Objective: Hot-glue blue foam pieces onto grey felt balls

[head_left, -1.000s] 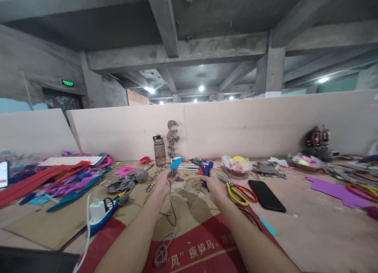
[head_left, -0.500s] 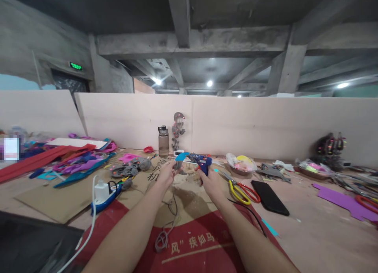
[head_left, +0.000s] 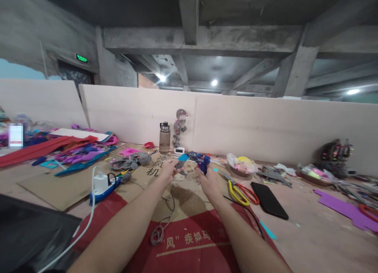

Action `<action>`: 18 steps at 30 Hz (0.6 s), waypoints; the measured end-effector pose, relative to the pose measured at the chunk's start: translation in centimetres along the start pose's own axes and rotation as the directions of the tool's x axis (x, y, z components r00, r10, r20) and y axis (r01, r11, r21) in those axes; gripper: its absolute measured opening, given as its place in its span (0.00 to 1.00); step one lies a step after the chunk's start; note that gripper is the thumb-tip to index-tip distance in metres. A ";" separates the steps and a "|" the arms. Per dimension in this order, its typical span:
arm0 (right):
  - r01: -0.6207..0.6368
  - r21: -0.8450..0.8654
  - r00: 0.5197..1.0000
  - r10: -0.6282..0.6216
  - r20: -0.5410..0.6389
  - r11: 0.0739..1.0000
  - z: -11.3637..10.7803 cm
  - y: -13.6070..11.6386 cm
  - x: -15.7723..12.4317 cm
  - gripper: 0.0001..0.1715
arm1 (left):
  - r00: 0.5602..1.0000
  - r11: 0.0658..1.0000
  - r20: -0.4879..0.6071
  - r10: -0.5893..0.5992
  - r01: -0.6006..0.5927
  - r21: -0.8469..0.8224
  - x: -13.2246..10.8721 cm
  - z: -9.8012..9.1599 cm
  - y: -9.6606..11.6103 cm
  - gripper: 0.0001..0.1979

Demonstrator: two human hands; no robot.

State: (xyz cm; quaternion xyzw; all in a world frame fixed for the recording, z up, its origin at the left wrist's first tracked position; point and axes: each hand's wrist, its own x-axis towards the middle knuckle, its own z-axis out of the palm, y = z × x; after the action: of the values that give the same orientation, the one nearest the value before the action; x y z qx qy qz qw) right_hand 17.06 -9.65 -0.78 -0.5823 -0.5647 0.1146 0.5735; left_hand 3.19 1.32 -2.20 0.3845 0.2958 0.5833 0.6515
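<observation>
My left hand (head_left: 167, 172) is closed on a small grey felt piece with a blue felt piece (head_left: 183, 157) at its top. My right hand (head_left: 208, 180) is wrapped round the handle of a blue hot glue gun (head_left: 203, 161), whose nozzle points left toward the felt. The nozzle tip lies close to the felt; whether they touch I cannot tell. Grey yarn (head_left: 157, 233) trails below my left hand onto a printed cardboard sheet (head_left: 189, 216). Scissors (head_left: 239, 192) with yellow and red handles lie right of my right hand.
A black phone (head_left: 269, 200) lies beside the scissors. At the left stands a blue power strip (head_left: 103, 192) with a white cord. A water bottle (head_left: 164, 139) and a hanging grey ornament (head_left: 180, 125) are by the partition. Felt scraps (head_left: 88, 155) pile up at left.
The blue felt piece has turned and now shows as a shorter shape. Both hands keep their hold, with the glue gun staying close to the felt. The camera view has shifted slightly.
</observation>
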 end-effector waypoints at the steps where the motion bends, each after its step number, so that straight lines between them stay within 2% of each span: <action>1: 0.012 -0.023 1.000 -0.012 0.001 1.000 0.0 0.0 0.0 0.20 | 1.000 1.000 0.001 0.003 -0.003 -0.001 0.0 0.0 0.0 0.07; 6: 0.024 -0.116 1.000 -0.026 -0.017 0.993 -0.3 0.1 0.1 0.22 | 1.000 1.000 0.000 0.016 -0.016 0.018 0.1 -0.3 0.0 0.05; 12: 0.014 -0.112 0.996 -0.024 -0.088 0.994 -0.6 0.2 0.5 0.22 | 0.999 0.998 -0.029 -0.032 0.033 0.056 0.5 -0.4 -0.7 0.09; 16: 0.012 -0.152 0.998 -0.021 -0.052 0.988 -0.4 0.4 0.4 0.20 | 0.997 0.997 -0.019 -0.076 0.076 0.005 0.3 0.0 -1.2 0.09; 18: 0.016 -0.196 1.000 -0.021 -0.022 0.980 -0.3 0.3 0.2 0.19 | 0.998 0.997 -0.025 -0.063 0.062 -0.048 0.3 0.1 -1.1 0.08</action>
State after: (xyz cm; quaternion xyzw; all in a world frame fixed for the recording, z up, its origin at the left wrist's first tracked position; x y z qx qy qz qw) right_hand 17.50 -9.50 -0.82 -0.6318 -0.5718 0.0461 0.5213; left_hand 3.91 1.60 -3.02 0.3517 0.3023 0.5745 0.6744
